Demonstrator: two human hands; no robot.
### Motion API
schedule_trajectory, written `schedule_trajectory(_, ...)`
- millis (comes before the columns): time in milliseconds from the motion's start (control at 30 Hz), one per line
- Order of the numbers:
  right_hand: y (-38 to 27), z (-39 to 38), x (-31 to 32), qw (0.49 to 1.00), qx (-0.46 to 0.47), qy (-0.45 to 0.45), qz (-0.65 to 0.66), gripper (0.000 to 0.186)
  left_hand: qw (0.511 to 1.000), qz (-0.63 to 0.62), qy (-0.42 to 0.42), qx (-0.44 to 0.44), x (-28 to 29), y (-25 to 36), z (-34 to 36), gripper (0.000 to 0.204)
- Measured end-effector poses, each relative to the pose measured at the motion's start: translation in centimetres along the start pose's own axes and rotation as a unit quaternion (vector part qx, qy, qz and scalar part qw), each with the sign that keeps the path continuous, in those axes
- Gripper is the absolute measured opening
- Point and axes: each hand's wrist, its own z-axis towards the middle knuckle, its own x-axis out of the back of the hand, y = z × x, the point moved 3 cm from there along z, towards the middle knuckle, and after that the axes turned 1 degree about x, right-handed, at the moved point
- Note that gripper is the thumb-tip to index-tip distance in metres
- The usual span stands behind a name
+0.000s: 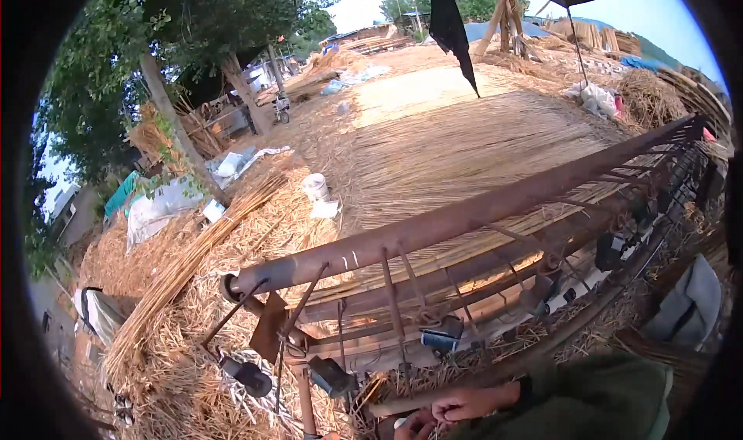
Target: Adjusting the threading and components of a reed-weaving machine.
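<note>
My right hand (474,401), in a green sleeve, reaches in from the lower right, its fingers curled over a pale bundle of straw (387,406) at the near edge of a weaving frame. Just below it, my left hand (415,426) is cut off by the picture's lower edge, fingers bent; what it holds is hidden. A rusty metal pipe (464,214) runs across the frame above both hands. Behind it a long woven straw mat (464,142) stretches away. Dark spool weights (249,375) hang from rods under the pipe.
Loose straw covers the ground at left, with a long reed bundle (197,258) lying on it. A white bucket (314,186) stands beside the mat. Tree trunks (166,107) rise at the left. A grey bag (689,307) sits at the right, and a dark cloth (450,22) hangs overhead.
</note>
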Motion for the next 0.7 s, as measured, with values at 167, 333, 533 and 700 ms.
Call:
schedule_trajectory(167, -1.5, -8.5, 2.4, 0.981, -0.041, 0.188, -0.009, 0.003, 0.979, -0.024, -0.173, -0.109, -5.1, 8.1, 1.9, 0.037)
schedule_trajectory(333, -1.6, -15.6, 4.0, 0.921, 0.088, 0.368, 0.094, 0.012, 0.957, 0.120, -0.253, -0.081, -10.0, 15.8, 4.4, 0.042)
schedule_trajectory(533, -1.8, -30.9, 6.3, 0.853, 0.144, 0.494, 0.082, 0.012, 0.923, 0.118, -0.328, -0.161, -22.5, 19.2, 7.9, 0.032)
schedule_trajectory(700, -0.7, -47.4, 6.7, 0.729, 0.174, 0.651, 0.119, 0.015, 0.863, 0.171, -0.426, -0.209, -36.3, 26.5, 9.6, 0.037)
